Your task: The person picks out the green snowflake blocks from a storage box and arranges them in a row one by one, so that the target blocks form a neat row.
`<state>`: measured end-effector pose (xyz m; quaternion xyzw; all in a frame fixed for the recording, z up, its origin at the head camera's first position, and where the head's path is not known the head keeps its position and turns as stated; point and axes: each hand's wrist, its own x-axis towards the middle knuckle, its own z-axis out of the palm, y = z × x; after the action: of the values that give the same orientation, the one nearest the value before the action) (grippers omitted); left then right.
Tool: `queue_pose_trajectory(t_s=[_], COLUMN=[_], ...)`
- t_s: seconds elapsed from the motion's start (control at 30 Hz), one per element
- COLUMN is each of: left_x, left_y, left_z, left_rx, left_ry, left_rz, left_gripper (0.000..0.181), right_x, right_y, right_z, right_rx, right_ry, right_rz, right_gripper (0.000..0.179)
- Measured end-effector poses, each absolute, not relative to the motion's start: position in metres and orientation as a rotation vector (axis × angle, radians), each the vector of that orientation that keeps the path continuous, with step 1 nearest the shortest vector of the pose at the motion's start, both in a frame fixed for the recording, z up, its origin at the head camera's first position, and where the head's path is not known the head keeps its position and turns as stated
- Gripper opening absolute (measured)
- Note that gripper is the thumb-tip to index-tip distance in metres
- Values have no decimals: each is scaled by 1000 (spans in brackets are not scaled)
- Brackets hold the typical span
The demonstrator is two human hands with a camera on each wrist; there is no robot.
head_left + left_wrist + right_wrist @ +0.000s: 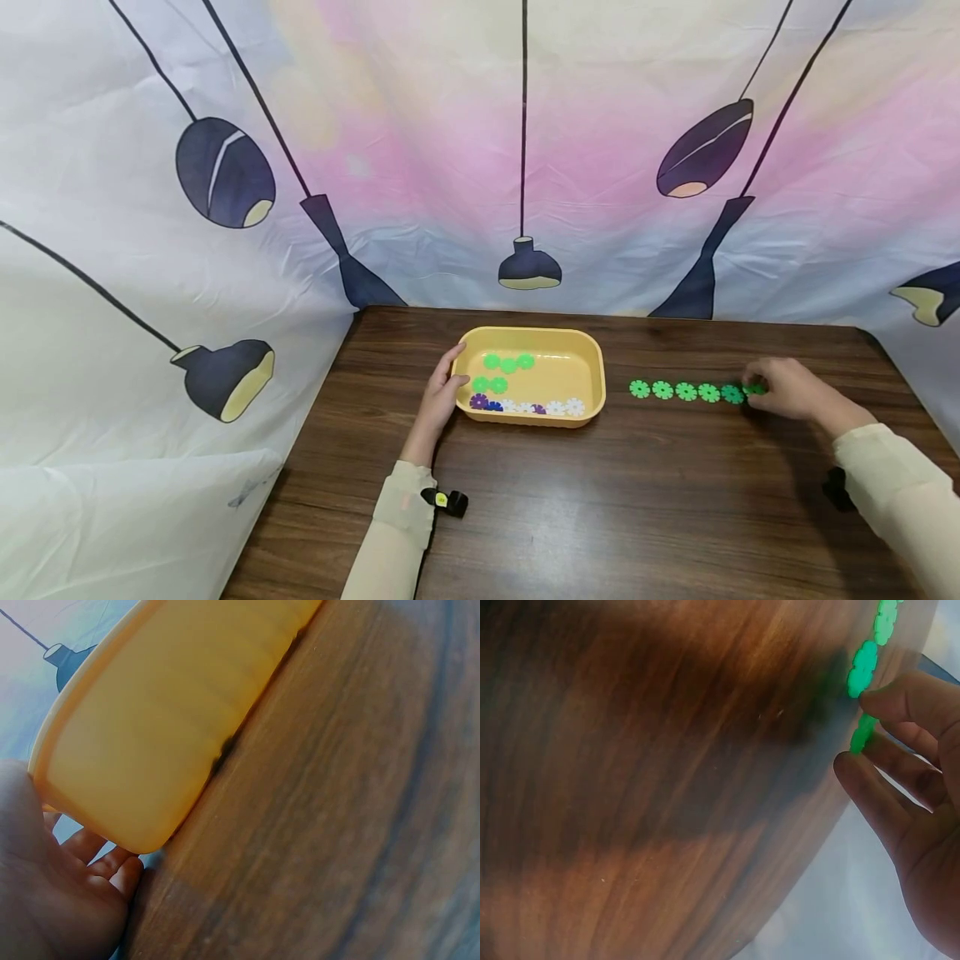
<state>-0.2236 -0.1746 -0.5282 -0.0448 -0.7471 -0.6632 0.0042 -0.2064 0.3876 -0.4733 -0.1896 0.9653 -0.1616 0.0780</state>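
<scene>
A yellow plastic tray (pixel 528 333) stands on the table, and my left hand (pixel 441 396) grips its left end, thumb over the rim and fingers along the outside. In the left wrist view, the fingers lie against the tray wall (pixel 150 735). Right of the tray runs a row of green flower-shaped plastic discs (pixel 686 391), the darker teal-green disc (pixel 732 394) near its right end. At that end my right hand (pixel 783 389) pinches a green disc (pixel 863 733) between thumb and fingertips, partly covering it. That disc is low, at the table surface.
Inside the tray lie several bright green discs (pixel 509 365), white discs (pixel 574 407), a purple disc (pixel 478 402) and a dark blue one (pixel 492 407). The brown wooden table (pixel 585 508) meets a printed cloth backdrop (pixel 442 167) behind and at the sides.
</scene>
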Motion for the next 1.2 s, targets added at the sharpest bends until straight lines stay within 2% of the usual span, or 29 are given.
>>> queue_pose_trajectory(t_s=[1.2], left_x=[-225], left_y=[-174], left_z=[-529], left_rx=[-150], left_ry=[-2335], left_rz=[-2081], left_gripper=[60], right_x=[-196], right_y=[391], right_z=[-482], right_rx=[-504], right_ry=[2918], right_rz=[-461], right_gripper=[10])
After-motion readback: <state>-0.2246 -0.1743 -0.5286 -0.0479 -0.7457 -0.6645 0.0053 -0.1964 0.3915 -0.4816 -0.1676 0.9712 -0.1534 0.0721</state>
